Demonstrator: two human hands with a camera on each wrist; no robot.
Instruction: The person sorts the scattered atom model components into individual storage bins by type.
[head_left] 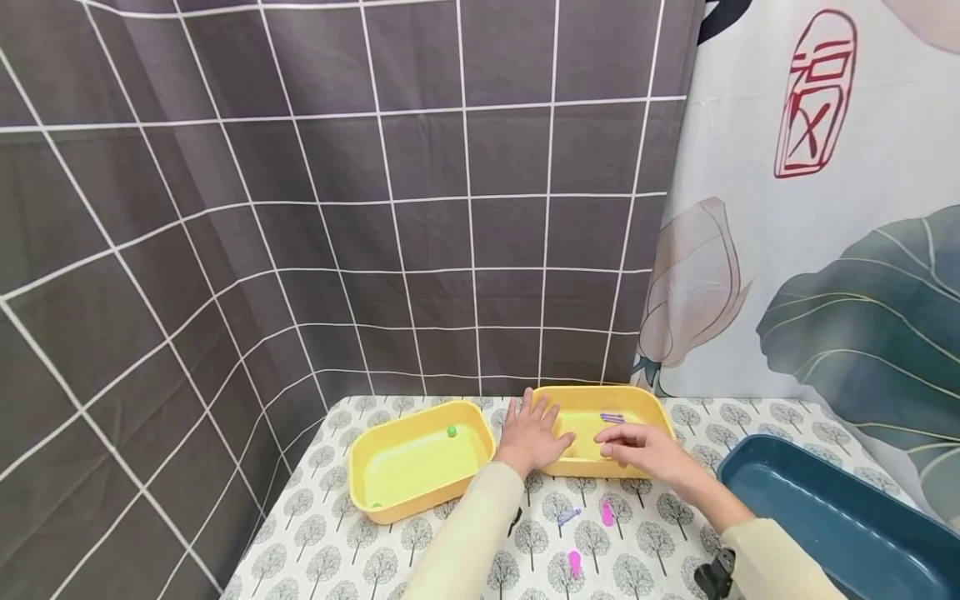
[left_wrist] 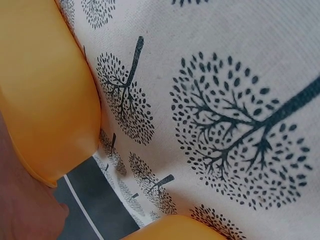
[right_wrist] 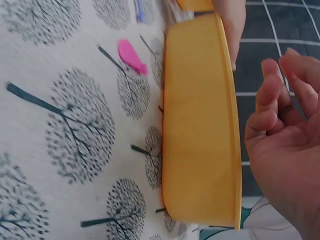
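Observation:
My left hand lies with fingers spread at the left end of a yellow bin, resting on its rim. Over the front right part of that bin hovers my right hand, its fingers loosely bent; nothing shows between them in the right wrist view. Thin purple pieces lie inside the bin, just beyond the right fingertips. On the cloth in front are a pale purple piece, a pink piece and a second pink piece, all too small to identify.
Left of my left hand stands another yellow bin holding small green objects. A dark blue bin is at the right. The table wears a tree-print cloth, with a grid-patterned curtain behind.

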